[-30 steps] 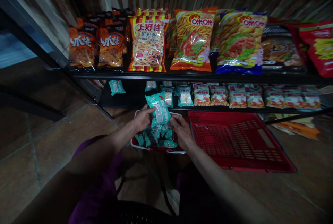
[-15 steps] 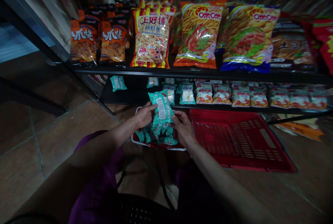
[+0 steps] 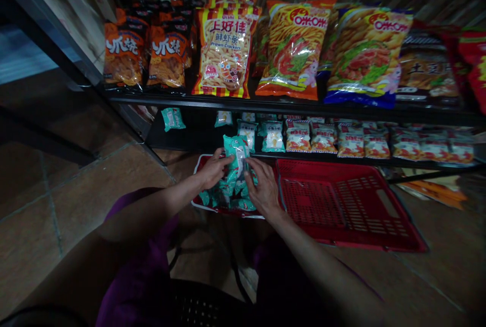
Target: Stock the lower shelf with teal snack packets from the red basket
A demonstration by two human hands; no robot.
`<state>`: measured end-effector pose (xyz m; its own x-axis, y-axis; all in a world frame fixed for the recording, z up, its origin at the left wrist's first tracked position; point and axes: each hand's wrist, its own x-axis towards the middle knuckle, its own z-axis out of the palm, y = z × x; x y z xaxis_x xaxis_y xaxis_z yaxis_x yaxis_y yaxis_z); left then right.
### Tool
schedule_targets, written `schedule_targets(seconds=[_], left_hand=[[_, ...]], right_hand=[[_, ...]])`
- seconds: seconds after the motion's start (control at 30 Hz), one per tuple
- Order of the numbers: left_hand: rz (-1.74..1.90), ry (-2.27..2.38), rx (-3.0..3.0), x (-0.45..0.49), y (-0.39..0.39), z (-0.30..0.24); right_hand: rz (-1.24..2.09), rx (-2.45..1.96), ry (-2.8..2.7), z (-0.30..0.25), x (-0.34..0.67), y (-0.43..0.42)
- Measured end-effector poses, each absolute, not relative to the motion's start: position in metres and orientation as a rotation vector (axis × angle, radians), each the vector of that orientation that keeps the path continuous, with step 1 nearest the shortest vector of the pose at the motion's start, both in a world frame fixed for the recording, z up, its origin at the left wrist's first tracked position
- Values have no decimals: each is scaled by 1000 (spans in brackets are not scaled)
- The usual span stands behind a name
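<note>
Your left hand (image 3: 215, 170) pinches a teal snack packet (image 3: 234, 146) above the red basket (image 3: 231, 212), by the lower shelf (image 3: 193, 132)'s front edge; right hand (image 3: 266, 188) at packet's right edge, grip unclear.

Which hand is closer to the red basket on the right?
Right. The right hand is just left of that red basket; the left hand is farther left, at the teal packet's left edge.
</note>
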<state>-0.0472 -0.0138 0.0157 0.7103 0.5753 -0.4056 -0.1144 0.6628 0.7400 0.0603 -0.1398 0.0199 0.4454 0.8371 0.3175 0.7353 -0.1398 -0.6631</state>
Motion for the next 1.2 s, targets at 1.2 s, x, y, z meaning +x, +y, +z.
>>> schedule_targets(seconds=[1.2], left_hand=[[333,948,1114,-56,-15,0]], right_hand=[[1118,-1313,-142,-2,46,-123]])
